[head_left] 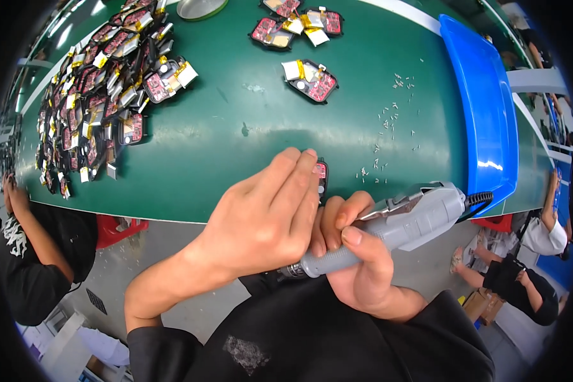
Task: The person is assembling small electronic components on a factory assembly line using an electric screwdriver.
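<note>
At the green bench (204, 159), right hand (370, 280) wraps grey power driver (410, 226), likely for control; left hand (261, 216), half-curled, partly hides device (323, 176), grip unclear.

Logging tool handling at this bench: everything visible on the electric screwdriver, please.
The electric screwdriver has a long grey body, plastic by its look, with a shiny, metallic-looking lever along its upper side. A black ribbed cord leaves the rear end, at picture right; the darker nose points lower left. It lies aslant in the right hand, fingers and thumb around it. The left hand is close to the nose; contact is unclear. No bit is discernible.
</note>
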Demonstrator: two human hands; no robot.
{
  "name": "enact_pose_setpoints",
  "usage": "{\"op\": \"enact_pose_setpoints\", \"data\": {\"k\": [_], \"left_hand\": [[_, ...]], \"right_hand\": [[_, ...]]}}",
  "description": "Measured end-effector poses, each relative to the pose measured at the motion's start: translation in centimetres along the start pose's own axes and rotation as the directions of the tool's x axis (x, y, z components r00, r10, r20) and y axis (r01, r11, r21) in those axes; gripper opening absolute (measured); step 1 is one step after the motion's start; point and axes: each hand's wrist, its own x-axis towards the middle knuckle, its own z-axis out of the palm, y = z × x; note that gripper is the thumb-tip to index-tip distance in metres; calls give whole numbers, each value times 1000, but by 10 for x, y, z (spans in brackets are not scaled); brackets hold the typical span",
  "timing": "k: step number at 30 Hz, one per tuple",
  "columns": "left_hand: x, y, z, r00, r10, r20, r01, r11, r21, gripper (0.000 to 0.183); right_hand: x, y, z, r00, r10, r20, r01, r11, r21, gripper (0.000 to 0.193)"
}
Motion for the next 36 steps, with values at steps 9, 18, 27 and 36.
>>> {"op": "enact_pose_setpoints", "data": {"k": [9,18,27,36], "left_hand": [[-3,21,4,996,-81,38,83,995,-58,34],[-8,28,1,989,-83,125,86,996,-15,37],[-10,30,9,995,-86,44,85,996,16,32],[-11,27,21,996,-57,-71,58,998,13,30]], "right_hand": [[-2,-19,-5,987,162,-14,-162,985,-54,13],[49,-96,4,909,-171,379,287,918,-273,12],[63,-84,-5,924,-206,322,306,904,-300,13],[69,-82,-5,873,-129,470,324,874,-361,19]]}}
